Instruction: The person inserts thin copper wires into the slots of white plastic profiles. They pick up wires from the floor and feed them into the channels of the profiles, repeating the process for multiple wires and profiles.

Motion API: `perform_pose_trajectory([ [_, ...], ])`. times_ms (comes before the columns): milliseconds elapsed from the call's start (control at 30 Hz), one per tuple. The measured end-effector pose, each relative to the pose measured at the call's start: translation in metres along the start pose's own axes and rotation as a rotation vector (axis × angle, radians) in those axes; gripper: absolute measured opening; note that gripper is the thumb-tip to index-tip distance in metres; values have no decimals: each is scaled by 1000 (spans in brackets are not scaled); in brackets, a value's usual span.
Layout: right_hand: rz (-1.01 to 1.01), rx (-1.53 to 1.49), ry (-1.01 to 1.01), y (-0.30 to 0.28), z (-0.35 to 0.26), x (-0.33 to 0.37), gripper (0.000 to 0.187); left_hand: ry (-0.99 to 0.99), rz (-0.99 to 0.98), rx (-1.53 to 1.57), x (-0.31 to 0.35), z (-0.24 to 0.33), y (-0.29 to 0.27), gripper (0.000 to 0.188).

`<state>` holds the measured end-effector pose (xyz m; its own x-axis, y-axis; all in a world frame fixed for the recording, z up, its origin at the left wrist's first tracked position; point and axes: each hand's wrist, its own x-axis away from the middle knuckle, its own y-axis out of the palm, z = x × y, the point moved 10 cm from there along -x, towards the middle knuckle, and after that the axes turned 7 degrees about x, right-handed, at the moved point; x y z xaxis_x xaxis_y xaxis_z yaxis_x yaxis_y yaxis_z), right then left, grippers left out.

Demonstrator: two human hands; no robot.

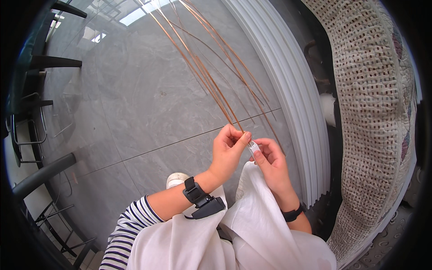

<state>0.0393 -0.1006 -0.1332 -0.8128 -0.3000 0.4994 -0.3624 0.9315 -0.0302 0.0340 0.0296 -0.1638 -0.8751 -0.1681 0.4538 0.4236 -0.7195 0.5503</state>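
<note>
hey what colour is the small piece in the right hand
White: the small piece in the right hand shows best in the head view.

Just beyond the left grip (230, 148), slender copper-brown rods (220, 95), smooth with a faint sheen; metal or a coating, hard to tell. In the right grip (272, 167), a small white piece (255, 148), apparently plastic, smooth and slightly shiny. Beyond both, a grey marbled tile floor (157, 108), polished to a mirror-like gloss. Right of the right grip, white ridged slats (281, 85) with a smooth satin finish, then a rough, matt cloth cover (362, 94) of open-looking weave. Nearer than the grips, soft matt white cloth (180, 245) in folds, a striped fabric sleeve (128, 229), and dull black plastic on a wrist strap (194, 193). Well left, smooth dark furniture legs (58, 62).
</note>
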Motion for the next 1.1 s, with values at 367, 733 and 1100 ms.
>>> perform_pose_trajectory([
  [367, -39, -19, 7, 3, -10, 0, 29, 89, 60, -138, -47, 81, -14, 16],
  [733, -29, -6, -10, 3, -7, 4, 26, 70, 67, -159, -51, 77, -26, 20],
  [1100, -22, 39, -9, 5, 0, 3, 27, 133, 111, -148, -40, 75, -25, 17],
])
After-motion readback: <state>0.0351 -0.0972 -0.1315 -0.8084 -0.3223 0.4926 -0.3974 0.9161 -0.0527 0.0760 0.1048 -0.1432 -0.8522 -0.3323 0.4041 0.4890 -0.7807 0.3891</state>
